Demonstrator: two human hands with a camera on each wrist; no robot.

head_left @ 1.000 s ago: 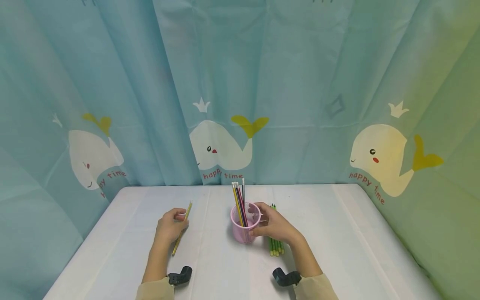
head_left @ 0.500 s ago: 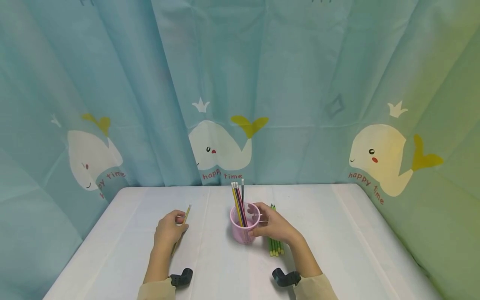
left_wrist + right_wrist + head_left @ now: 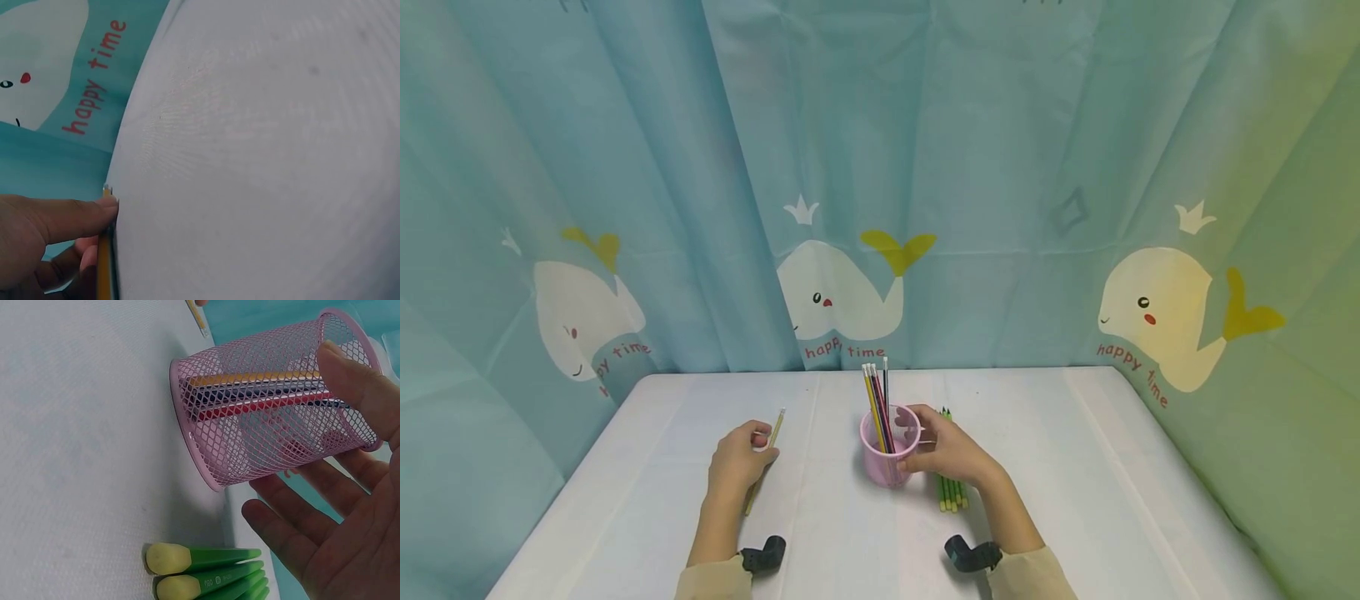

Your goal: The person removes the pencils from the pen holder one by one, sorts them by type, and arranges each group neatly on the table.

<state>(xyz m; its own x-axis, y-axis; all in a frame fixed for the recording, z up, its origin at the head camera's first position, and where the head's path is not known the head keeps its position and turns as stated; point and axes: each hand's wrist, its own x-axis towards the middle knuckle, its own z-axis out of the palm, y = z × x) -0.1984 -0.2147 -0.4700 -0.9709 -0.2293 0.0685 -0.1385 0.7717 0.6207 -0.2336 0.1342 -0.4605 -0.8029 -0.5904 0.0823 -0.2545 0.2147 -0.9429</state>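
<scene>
On the left side of the table, my left hand [image 3: 737,458] pinches a yellow pencil [image 3: 778,423] between thumb and fingers. In the left wrist view, the thumb lies across this pencil [image 3: 104,269] near its metal-tipped end. My right hand [image 3: 955,452] holds a pink mesh pencil cup [image 3: 880,471] from its right side, thumb near the rim. Several pencils [image 3: 876,396] lean inside the cup, yellow, red and dark ones among them. The right wrist view shows the cup wall [image 3: 209,450] with the fingers along its far side.
Several green pencils [image 3: 953,496] with pale yellow ends lie side by side on the white table [image 3: 1060,467], partly under my right hand. Behind the table hangs a teal curtain [image 3: 1000,317] printed with whales. A dark camera sits on each wrist.
My left hand has shifted slightly toward me, its thumb coming over the yellow pencil, which has moved a little. My right hand and the cup have stayed in place.
</scene>
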